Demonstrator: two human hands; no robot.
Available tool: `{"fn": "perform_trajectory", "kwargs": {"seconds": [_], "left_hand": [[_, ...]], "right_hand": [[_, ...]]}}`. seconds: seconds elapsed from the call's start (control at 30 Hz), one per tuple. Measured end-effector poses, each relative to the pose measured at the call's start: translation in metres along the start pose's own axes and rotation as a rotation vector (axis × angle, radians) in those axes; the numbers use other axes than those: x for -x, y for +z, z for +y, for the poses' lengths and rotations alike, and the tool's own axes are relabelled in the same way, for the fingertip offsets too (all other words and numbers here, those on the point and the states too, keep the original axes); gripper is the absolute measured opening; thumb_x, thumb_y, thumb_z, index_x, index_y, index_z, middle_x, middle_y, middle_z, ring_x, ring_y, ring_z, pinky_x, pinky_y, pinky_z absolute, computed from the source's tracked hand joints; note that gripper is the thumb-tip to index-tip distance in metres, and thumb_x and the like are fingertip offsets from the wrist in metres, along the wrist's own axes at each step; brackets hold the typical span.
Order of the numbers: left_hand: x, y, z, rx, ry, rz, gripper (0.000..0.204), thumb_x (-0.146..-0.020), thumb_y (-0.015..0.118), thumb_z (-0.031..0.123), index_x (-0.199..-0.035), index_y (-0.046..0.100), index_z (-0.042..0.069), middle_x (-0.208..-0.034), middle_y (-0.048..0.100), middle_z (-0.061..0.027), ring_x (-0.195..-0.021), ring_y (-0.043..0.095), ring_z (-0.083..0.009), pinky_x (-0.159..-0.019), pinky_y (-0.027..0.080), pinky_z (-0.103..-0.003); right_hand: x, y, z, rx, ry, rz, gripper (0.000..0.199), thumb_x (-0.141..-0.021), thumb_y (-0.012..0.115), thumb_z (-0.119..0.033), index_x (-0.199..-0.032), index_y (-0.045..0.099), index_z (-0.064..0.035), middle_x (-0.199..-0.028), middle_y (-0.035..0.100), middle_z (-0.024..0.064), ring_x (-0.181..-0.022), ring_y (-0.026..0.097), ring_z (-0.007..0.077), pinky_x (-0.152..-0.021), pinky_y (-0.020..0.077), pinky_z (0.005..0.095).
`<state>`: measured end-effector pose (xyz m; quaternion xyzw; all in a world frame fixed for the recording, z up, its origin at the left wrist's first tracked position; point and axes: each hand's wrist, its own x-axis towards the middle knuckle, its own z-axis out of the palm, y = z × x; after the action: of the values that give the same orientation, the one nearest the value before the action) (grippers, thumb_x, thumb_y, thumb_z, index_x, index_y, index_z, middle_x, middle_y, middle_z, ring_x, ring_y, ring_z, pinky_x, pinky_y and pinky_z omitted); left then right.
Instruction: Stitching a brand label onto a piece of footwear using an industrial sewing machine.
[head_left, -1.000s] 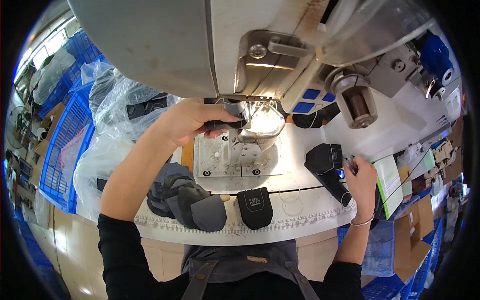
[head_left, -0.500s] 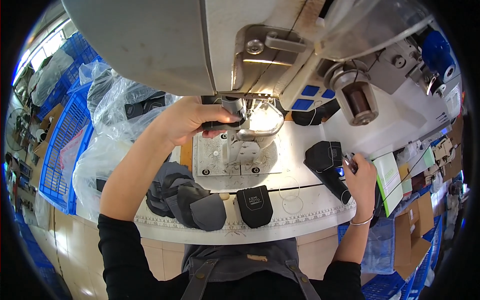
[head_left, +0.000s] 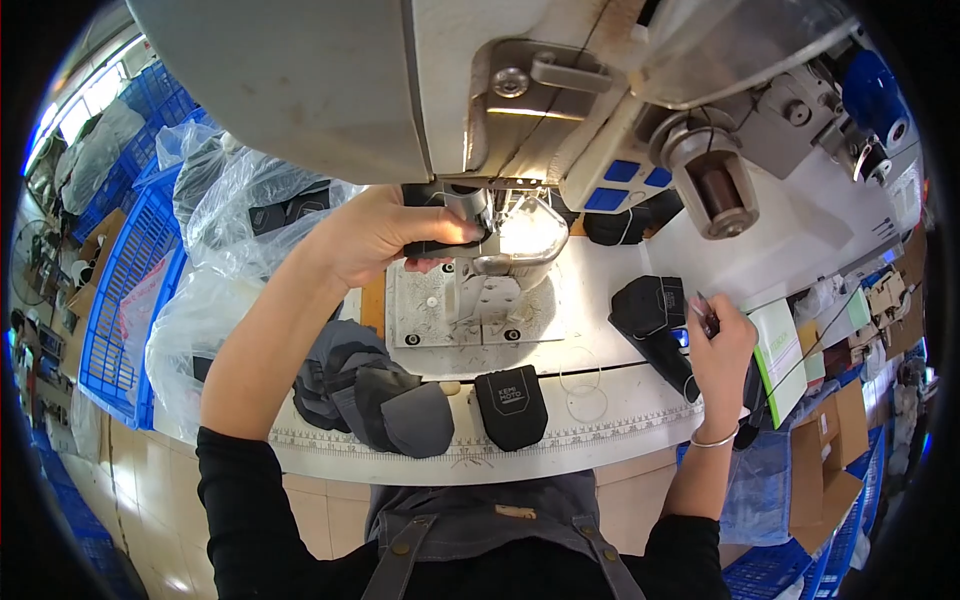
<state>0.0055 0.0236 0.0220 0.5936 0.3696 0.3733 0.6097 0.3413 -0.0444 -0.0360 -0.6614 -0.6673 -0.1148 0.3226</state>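
My left hand (head_left: 390,235) pinches a dark fabric piece (head_left: 440,246) under the lit head of a sewing machine (head_left: 520,90), right beside the needle area. Part of that piece is hidden by my fingers and the machine. Closed fingers of my right hand (head_left: 722,350) grip small metal thread snips (head_left: 706,316) at the table's right side. Next to them lies a stack of black pouch-like pieces (head_left: 648,308). A single black pouch piece (head_left: 511,407) with light print rests at the front edge, and grey rounded fabric pieces (head_left: 385,400) overlap in a heap to its left.
A measuring tape strip (head_left: 620,430) runs along the front edge of the white table. Plastic bags (head_left: 230,230) and a blue crate (head_left: 125,310) stand at left. A glass-covered thread spool (head_left: 715,195) juts out at right, above a green-edged booklet (head_left: 780,360). Cardboard boxes (head_left: 825,460) sit below.
The view has shifted very slightly. Both hands keep almost the same places, the left at the needle and the right with the snips turned a little.
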Motion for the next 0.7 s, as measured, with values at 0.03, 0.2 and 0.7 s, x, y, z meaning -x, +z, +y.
{"fn": "perform_trajectory", "kwargs": {"seconds": [0.03, 0.2, 0.7], "left_hand": [[0.000, 0.000, 0.000, -0.003, 0.001, -0.017, 0.010, -0.074, 0.061, 0.009, -0.078, 0.061, 0.000, -0.056, 0.052, -0.0040, -0.045, 0.042, -0.0079, -0.041, 0.030, -0.021], [0.000, -0.003, -0.002, -0.014, 0.003, -0.007, 0.009, -0.074, 0.061, 0.009, -0.078, 0.062, 0.001, -0.057, 0.052, -0.0037, -0.046, 0.042, -0.0078, -0.042, 0.030, -0.021], [-0.002, -0.007, 0.002, -0.035, -0.038, 0.000, 0.012, -0.071, 0.063, 0.009, -0.077, 0.063, -0.002, -0.067, 0.059, -0.0062, -0.054, 0.048, -0.0102, -0.046, 0.033, -0.023]], "right_hand": [[-0.001, 0.000, -0.008, -0.102, 0.002, 0.057, 0.015, -0.068, 0.062, -0.006, -0.067, 0.048, -0.0020, -0.055, 0.050, 0.0109, -0.047, 0.046, 0.0237, -0.047, 0.0368, 0.0306], [-0.003, 0.013, -0.029, -0.319, -0.134, 0.150, 0.014, -0.070, 0.063, -0.002, -0.069, 0.050, -0.0022, -0.058, 0.048, 0.0057, -0.046, 0.040, 0.0127, -0.045, 0.0323, 0.0236], [0.002, 0.035, -0.026, -0.463, -0.128, 0.088, 0.013, -0.070, 0.063, 0.000, -0.070, 0.050, -0.0019, -0.058, 0.048, 0.0051, -0.049, 0.040, 0.0121, -0.046, 0.0328, 0.0243]]}}
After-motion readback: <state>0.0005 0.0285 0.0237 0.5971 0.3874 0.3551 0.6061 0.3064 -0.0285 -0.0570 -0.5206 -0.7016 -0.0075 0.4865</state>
